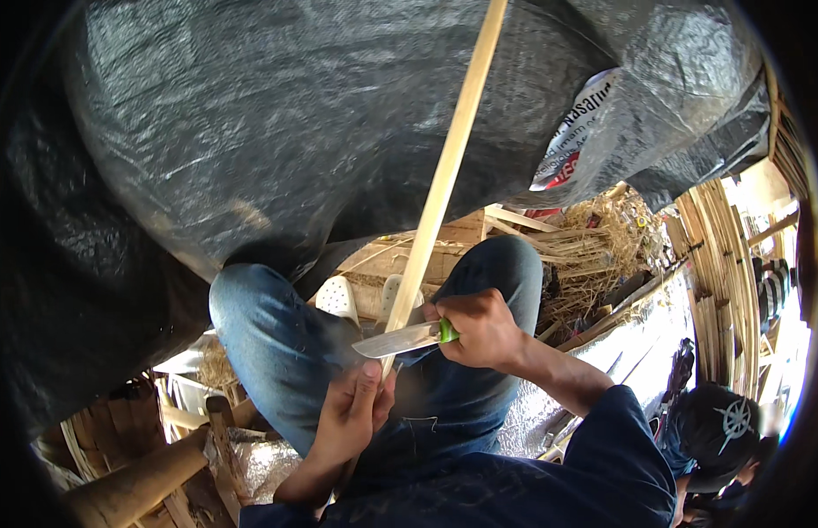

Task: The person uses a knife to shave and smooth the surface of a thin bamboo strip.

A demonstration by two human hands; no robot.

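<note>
One wooden strip (443, 187) is pinched in the curled left hand (351, 409). Across it, a green-handled knife (404, 340) is gripped by the closed right hand (481, 331).

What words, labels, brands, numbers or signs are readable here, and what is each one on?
White-and-red printed piece by a fold in the dark tarp: large and smaller dark lettering, partly cut off; I won't copy its wording.
Dark cap at lower right: a pale, wheel-like emblem, no words that I can make out.
Navy shirt: faint marks, too unclear to read.
Knife: no legible lettering.
</note>
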